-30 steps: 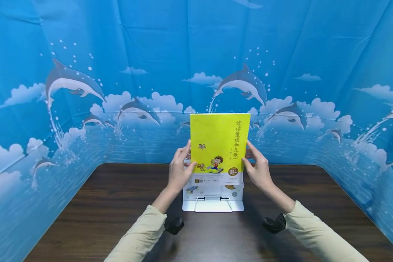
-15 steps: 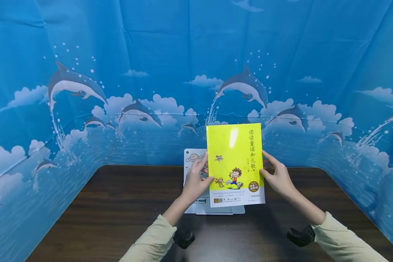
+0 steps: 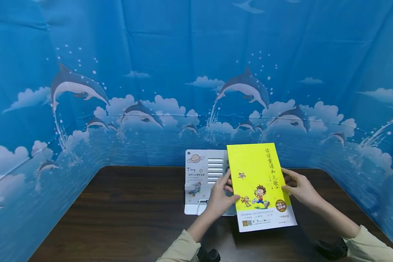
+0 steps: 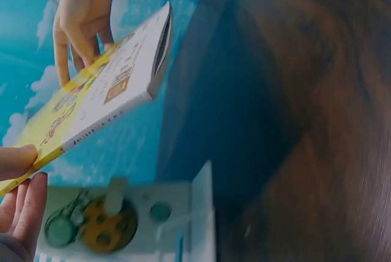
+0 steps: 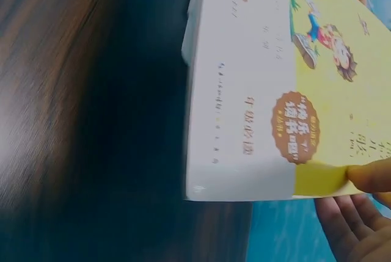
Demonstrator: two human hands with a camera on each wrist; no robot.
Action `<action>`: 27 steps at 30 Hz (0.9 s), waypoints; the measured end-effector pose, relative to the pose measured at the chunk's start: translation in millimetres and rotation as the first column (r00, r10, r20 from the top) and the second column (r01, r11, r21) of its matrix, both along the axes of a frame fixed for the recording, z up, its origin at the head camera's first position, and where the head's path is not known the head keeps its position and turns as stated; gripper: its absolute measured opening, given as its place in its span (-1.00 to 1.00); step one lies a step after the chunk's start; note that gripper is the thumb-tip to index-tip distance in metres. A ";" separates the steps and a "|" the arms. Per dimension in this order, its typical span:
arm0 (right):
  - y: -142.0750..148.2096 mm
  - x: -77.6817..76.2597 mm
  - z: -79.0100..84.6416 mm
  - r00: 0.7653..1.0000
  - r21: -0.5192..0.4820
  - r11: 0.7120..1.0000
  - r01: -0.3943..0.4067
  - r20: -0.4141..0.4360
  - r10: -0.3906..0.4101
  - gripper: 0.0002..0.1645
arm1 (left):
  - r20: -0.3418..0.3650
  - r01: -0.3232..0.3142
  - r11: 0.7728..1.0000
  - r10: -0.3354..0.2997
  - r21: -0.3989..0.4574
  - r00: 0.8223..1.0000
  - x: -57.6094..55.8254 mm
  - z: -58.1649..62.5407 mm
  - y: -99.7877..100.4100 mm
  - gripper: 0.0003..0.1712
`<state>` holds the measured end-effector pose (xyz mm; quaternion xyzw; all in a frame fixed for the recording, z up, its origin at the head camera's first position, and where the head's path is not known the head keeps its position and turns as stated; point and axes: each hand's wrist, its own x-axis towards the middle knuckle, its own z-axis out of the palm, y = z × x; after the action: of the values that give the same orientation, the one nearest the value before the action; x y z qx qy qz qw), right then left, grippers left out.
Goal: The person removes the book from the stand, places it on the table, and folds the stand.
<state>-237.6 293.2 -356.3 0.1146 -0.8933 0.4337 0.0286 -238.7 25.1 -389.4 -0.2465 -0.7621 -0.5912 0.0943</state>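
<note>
A yellow and white children's book (image 3: 253, 163) is held up off the table, its front cover facing me and tilted back. My left hand (image 3: 220, 198) pinches its left edge, thumb on the cover and fingers behind. On the opposite edge my right hand (image 3: 302, 187) grips it the same way. Behind the book's left side stands a white book stand (image 3: 196, 196) printed with "Tiny universe"; the book hides its right part. The left wrist view shows the book's spine edge (image 4: 104, 121) above the stand (image 4: 177, 204), apart from it.
The dark wooden table (image 3: 118, 218) spreads out on both sides. A blue curtain (image 3: 157, 72) with dolphins and clouds encloses its back and sides. A black wrist device (image 3: 332, 249) sits by the right sleeve.
Both hands have carried the book off the stand, to the right, downward and closer. The stand stays in place, and its left side has come into view.
</note>
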 end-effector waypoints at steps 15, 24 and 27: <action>64.9 16.6 -17.5 0.951 -0.042 0.997 -0.066 0.301 0.076 -0.12 | 0.215 0.112 0.993 -0.116 0.034 0.970 28.9 -15.6 51.1 -0.01; 87.7 20.7 -31.0 0.912 -0.055 0.993 -0.101 0.393 0.114 -0.12 | 0.285 0.156 0.986 -0.168 0.066 0.944 39.4 -29.4 66.6 0.01; 93.7 21.3 -36.2 0.898 -0.069 0.992 -0.106 0.421 0.125 -0.13 | 0.305 0.169 0.983 -0.183 0.074 0.934 41.1 -34.3 70.9 0.03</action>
<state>-216.3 386.9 -392.5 0.0695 -0.8599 0.4687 -0.1896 -197.7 96.0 -423.7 -0.2155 -0.7284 -0.6461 -0.0744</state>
